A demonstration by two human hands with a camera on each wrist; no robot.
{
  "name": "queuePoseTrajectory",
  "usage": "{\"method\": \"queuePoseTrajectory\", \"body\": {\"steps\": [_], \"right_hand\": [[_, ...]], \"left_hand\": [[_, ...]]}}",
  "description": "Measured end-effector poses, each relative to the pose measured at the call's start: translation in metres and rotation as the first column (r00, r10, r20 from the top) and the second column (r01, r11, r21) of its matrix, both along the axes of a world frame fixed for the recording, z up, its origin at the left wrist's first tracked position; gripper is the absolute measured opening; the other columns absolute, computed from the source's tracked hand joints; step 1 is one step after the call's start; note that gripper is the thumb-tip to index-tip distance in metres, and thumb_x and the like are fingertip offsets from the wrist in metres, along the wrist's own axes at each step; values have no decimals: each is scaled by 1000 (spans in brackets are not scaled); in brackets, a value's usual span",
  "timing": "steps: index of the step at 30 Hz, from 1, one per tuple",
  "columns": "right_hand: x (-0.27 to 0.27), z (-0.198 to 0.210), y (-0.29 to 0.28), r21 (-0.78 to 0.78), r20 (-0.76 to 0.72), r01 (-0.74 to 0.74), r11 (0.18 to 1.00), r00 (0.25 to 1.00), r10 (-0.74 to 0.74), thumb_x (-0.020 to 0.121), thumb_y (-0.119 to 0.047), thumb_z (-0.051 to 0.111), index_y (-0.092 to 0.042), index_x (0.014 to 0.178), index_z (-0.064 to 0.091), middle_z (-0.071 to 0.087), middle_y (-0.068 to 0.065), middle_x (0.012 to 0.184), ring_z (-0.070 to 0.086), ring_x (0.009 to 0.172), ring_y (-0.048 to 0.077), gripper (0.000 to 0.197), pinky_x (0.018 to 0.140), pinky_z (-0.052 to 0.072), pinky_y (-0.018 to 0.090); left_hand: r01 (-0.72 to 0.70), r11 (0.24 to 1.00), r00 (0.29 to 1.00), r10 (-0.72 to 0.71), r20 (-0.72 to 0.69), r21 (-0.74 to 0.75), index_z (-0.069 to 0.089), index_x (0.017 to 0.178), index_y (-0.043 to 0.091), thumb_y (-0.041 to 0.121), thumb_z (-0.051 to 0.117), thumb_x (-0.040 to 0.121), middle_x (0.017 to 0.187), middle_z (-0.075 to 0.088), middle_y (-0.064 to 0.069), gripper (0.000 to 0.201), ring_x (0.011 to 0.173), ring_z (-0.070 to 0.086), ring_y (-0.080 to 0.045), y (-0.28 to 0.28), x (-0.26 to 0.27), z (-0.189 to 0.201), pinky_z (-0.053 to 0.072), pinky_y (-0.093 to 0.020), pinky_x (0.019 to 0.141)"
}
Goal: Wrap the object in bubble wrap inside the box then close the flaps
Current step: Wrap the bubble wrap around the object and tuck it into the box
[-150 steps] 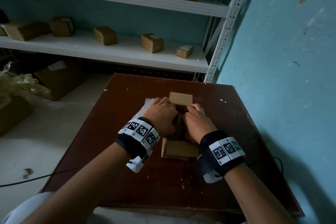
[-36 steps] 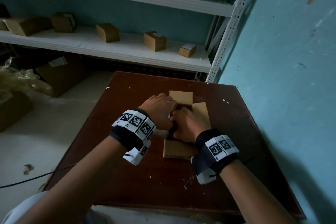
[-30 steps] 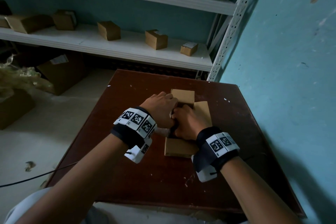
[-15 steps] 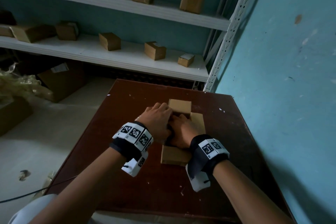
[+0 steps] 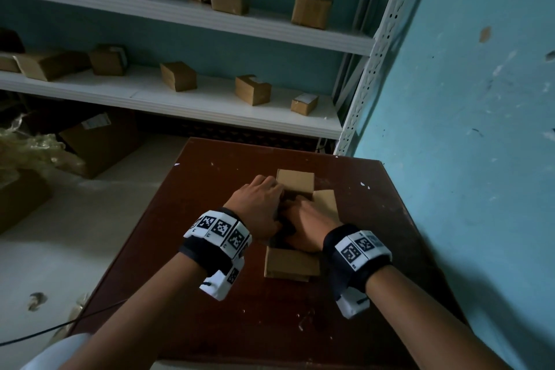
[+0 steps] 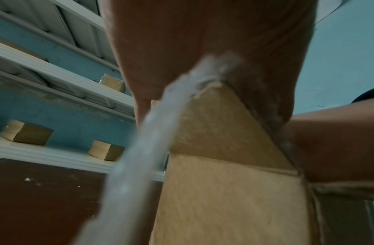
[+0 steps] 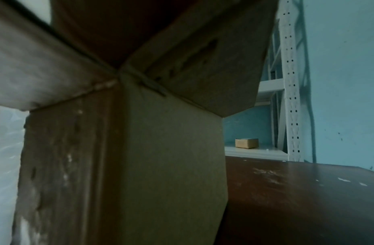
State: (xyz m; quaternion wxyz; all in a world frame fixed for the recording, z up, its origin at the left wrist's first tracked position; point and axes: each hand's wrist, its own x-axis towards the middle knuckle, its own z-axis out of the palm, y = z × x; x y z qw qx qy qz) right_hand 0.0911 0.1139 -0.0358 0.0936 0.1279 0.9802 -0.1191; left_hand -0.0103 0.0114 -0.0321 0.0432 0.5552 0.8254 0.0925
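Note:
A small cardboard box [image 5: 290,264] stands on the brown table [image 5: 270,324] with its far flap [image 5: 295,183], right flap [image 5: 326,204] and near flap spread open. Both hands lie over the opening, side by side and touching. My left hand [image 5: 258,209] has its knuckles up and its fingers curled down by the far flap. My right hand [image 5: 306,228] reaches into the box, fingertips hidden. In the left wrist view a strip of bubble wrap [image 6: 144,145] comes out from under my palm and hangs down the box [image 6: 224,199] side. The object inside is hidden.
A blue wall [image 5: 465,159] runs close along the table's right edge. White shelves [image 5: 210,105] with several small cardboard boxes stand beyond the far edge. Larger boxes and crumpled plastic [image 5: 27,150] lie on the floor at the left. A dark cable [image 5: 45,330] crosses the floor.
Both hands stayed on the box. The bubble wrap that stuck out left of it five seconds ago no longer shows in the head view. The right flap has folded outward.

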Motion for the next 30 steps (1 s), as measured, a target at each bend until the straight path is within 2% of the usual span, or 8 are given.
{"method": "queuePoseTrajectory", "body": {"steps": [3, 7, 11, 17, 23, 26, 28, 30], "right_hand": [[-4, 0, 1, 8, 2, 0, 1000, 1000, 0, 90, -29, 61, -19, 120, 62, 61, 3, 124, 58, 106, 20, 32, 82, 43, 25], [-8, -3, 1, 48, 12, -2, 999, 1000, 1, 86, -39, 62, -24, 120, 62, 60, 3, 126, 59, 106, 23, 37, 88, 50, 35], [-11, -4, 2, 96, 60, -14, 995, 998, 8, 85, -46, 58, -28, 124, 57, 54, 5, 132, 54, 112, 25, 43, 94, 47, 41], [-14, 7, -3, 125, 106, -28, 992, 994, 15, 89, -43, 58, -22, 125, 55, 54, 6, 132, 52, 115, 27, 41, 96, 46, 40], [-17, 8, -7, 178, 147, -56, 982, 989, 30, 87, -49, 59, -22, 128, 52, 50, 6, 136, 45, 122, 26, 50, 101, 41, 43], [-14, 4, -5, 149, 136, -44, 988, 990, 23, 86, -49, 59, -23, 129, 52, 50, 4, 136, 45, 122, 25, 51, 100, 43, 44], [-9, 3, -2, 101, 101, -25, 995, 995, 15, 85, -49, 60, -23, 125, 57, 55, 3, 131, 52, 115, 23, 49, 95, 47, 42], [-2, 4, 2, -13, 18, 9, 1000, 1000, -9, 83, -45, 64, -22, 122, 60, 61, 1, 125, 59, 108, 21, 46, 91, 51, 39]], "left_hand": [[-3, 1000, 1000, 3, 13, -17, 45, 126, 23, 49, 57, 80, 129, 45, 1, 54, 122, 38, -21, 0, -4, 1, 41, -37, 99], [-7, 998, 1000, 8, 23, -55, 49, 122, 24, 53, 53, 80, 125, 48, 2, 51, 122, 40, -21, 0, -6, 3, 44, -40, 98], [3, 999, 999, -2, 35, -38, 46, 126, 21, 44, 56, 82, 129, 46, 0, 51, 124, 38, -21, -1, -7, 6, 42, -38, 97], [9, 999, 999, -8, 41, -42, 48, 119, 23, 45, 56, 80, 122, 48, 1, 46, 120, 40, -20, -1, -10, 6, 43, -36, 94], [7, 999, 1000, -6, 25, -33, 47, 125, 23, 43, 55, 84, 128, 47, 1, 47, 122, 39, -20, -5, -9, 8, 38, -35, 93], [10, 999, 1000, -10, 20, -37, 45, 131, 23, 46, 55, 85, 133, 45, 2, 52, 125, 37, -20, -5, -7, 8, 37, -36, 97], [9, 999, 1000, -8, 20, -38, 44, 133, 23, 49, 55, 85, 136, 43, 2, 56, 127, 36, -19, -3, -4, 8, 37, -37, 99], [10, 999, 1000, -9, 12, -33, 43, 133, 22, 51, 56, 84, 136, 42, 2, 58, 127, 35, -19, -1, -3, 7, 36, -37, 100]]}}
